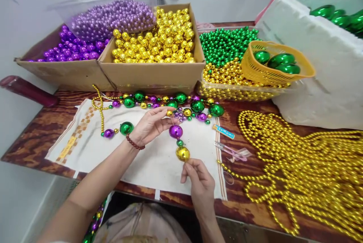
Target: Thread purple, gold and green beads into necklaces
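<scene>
Beads on a taut, near-vertical strand hang between our hands over the white cloth (159,167): our left hand (150,126) pinches the top above the purple bead (176,131), our right hand (200,182) pinches just under the gold bead (183,154), nearer us.

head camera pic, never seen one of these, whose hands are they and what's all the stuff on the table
The camera sits on a person's head and looks down, so both hands are that person's own. The left hand pinches a thread above a purple ball; a small green bead and a gold ball hang below it, and the right hand touches the gold ball from underneath. On the wooden table lie a white cloth, a finished bead string, gold bead chains, and boxes of purple balls and gold balls.
</scene>
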A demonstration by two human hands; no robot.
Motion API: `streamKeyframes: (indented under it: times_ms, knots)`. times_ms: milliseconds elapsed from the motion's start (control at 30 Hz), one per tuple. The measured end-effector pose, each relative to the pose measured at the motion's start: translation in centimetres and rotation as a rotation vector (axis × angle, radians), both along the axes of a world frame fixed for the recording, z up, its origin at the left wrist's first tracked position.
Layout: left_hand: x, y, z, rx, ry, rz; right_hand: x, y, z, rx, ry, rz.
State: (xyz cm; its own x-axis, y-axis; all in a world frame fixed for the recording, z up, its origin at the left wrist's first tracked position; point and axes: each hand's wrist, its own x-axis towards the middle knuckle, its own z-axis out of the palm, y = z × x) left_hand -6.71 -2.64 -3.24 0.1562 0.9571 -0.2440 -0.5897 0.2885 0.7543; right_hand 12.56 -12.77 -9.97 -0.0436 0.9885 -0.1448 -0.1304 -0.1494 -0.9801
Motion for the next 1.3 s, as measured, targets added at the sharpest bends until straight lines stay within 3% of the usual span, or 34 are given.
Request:
streamKeyframes:
  times_ms: [433,633,767,867,967,1067,1200,1300]
  knots:
    - [0.0,0.0,-0.5,0.058,0.118,-0.004,-0.6,0.1,-0.3,-0.072,0.035,-0.014]
    - [3.6,-0.6,-2.1,-0.026,0.060,0.112,-3.4,0.5,-1.4,-0.138,0.124,-0.072]
    - [5.8,-0.2,-3.6,-0.027,0.193,0.188,-3.1,0.7,-2.1,-0.195,0.107,0.008]
    - [6.3,-0.1,-4.3,-0.024,0.287,0.026,-0.3,2.1,-1.9,-0.168,-0.036,-0.026]
    - [6.7,-0.4,-4.5,0.079,0.449,-0.305,3.1,4.4,-1.3,-0.028,-0.127,-0.252]
    - [7.3,-0.6,-4.5,0.199,0.533,-0.560,4.8,6.2,-1.2,0.108,-0.094,-0.221]
    - [7.8,-0.2,-4.5,0.150,0.456,-0.702,4.7,6.2,-1.5,0.221,-0.061,-0.224]
    - [7.7,0.3,-4.5,0.116,0.422,-0.785,4.9,6.1,-1.5,0.171,-0.042,-0.313]
